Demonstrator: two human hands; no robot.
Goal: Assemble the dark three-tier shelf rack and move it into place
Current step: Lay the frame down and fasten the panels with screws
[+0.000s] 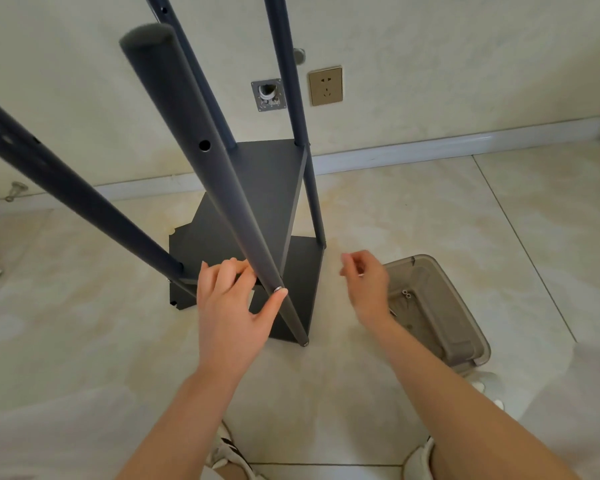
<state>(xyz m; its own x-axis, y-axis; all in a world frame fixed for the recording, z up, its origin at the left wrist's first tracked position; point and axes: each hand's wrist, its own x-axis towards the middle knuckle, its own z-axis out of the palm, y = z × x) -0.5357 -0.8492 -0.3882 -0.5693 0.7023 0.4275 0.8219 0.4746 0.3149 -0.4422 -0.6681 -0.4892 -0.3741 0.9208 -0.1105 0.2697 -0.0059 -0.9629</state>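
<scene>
A glossy floor (378, 209) of cream, marble-patterned tiles is meeting a cream textured wall (465, 57) along a white baseboard (430, 147). On the wall at upper centre, a gold socket (325, 86) is sitting beside a metal plate (268, 95) with a round hole in it.

The dark shelf rack (257, 188) is standing on the floor at the centre of the frame, close to the wall. Four slim round poles are rising toward the viewer, and two flat matte shelves are showing between them, the upper shelf (267, 174) above the lower shelf (302, 282).

The left hand (229, 299) is reaching in from the bottom of the frame to the nearest pole (201, 147). Its grip is closing on that pole: the fingers are curling against the pole's left side and the thumb tip is pressing beside a small silver screw head (278, 289).

The right hand (364, 285) is hovering just right of the rack, apart from it, with fingers loosely curling and thumb near forefinger. Whether this grip is pinching anything cannot be told.

At centre right, a grey translucent plastic bin (440, 341) is lying on the floor with small metal fasteners (406, 294) inside it.
</scene>
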